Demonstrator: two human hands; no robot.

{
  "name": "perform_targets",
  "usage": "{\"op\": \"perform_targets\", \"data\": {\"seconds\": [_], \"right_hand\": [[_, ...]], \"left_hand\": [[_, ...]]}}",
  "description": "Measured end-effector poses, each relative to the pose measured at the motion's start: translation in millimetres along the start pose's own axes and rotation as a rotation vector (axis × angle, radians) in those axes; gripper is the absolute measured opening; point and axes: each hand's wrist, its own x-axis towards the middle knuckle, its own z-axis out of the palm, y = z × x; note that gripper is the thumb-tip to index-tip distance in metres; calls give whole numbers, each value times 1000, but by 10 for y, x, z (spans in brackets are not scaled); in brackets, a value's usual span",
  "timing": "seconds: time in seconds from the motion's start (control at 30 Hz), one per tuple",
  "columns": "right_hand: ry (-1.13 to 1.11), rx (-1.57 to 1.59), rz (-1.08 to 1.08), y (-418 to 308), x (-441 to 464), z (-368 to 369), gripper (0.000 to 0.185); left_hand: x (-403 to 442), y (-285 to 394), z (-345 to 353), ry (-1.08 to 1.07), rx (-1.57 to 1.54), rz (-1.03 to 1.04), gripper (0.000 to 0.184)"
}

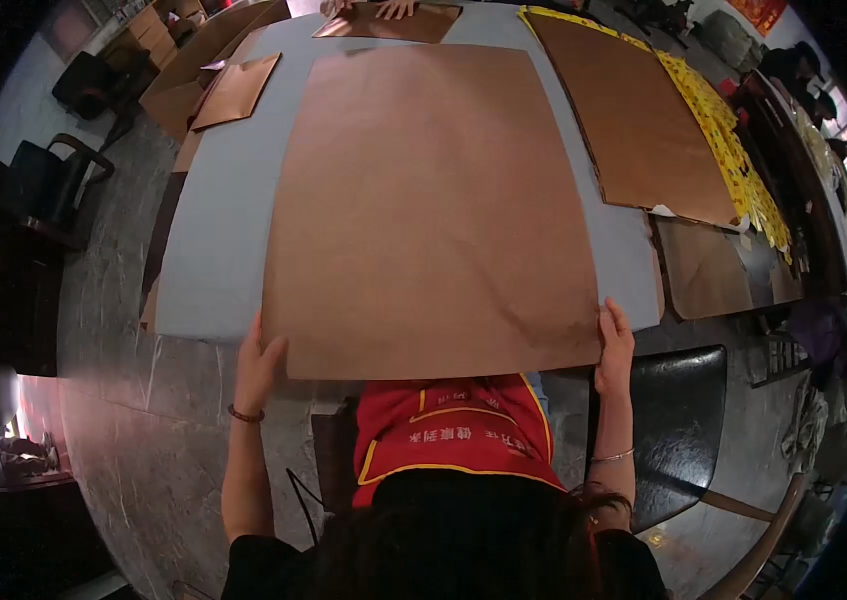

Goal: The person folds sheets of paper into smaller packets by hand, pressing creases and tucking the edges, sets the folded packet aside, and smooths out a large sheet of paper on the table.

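Note:
A large brown sheet (pixel 434 210), smooth and paper-like, stretches over the table with its near edge hanging past the table toward my body. My left hand (pixel 262 362) is at its near left corner, gripping the side edge, with the fingers partly hidden. At the near right corner, my right hand (pixel 616 345) pinches the opposite edge. Slight creases show in the sheet near the right hand. Under the sheet lies the pale grey tabletop covering (pixel 219 220).
A stack of brown sheets (pixel 634 120) lies on the right beside yellow wrapping (pixel 719 125). Another person's hands (pixel 396 9) rest on a folded brown piece (pixel 389 24) across the table. A smaller folded piece (pixel 237 92) is at left. A black chair (pixel 669 430) stands by my right arm.

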Motion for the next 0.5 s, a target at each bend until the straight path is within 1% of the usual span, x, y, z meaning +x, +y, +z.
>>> {"op": "perform_targets", "data": {"seconds": [0.03, 0.07, 0.13, 0.17, 0.23, 0.33, 0.47, 0.5], "right_hand": [[-81, -163, 10, -10, 37, -6, 45], [-78, -161, 9, -22, 56, -3, 45], [-25, -317, -46, -89, 54, 54, 47], [-25, -318, -45, -113, 78, 47, 47], [-71, -460, 41, -154, 117, 15, 44], [-128, -503, 5, -200, 82, 43, 44], [-162, -599, 55, -241, 67, 83, 42], [-177, -511, 38, -179, 91, 54, 42]], "left_hand": [[2, 5, -5, -14, 20, 8, 57], [1, 23, -3, -18, 21, 10, 57], [-23, 78, 2, 13, -50, -45, 60], [-28, 36, -3, 13, -50, -46, 60], [-38, -33, -11, 58, -99, -1, 63], [-68, 39, -7, 57, -7, 11, 64], [22, -238, -193, 63, -41, -20, 63], [30, -230, -243, 35, -30, -112, 61]]}}
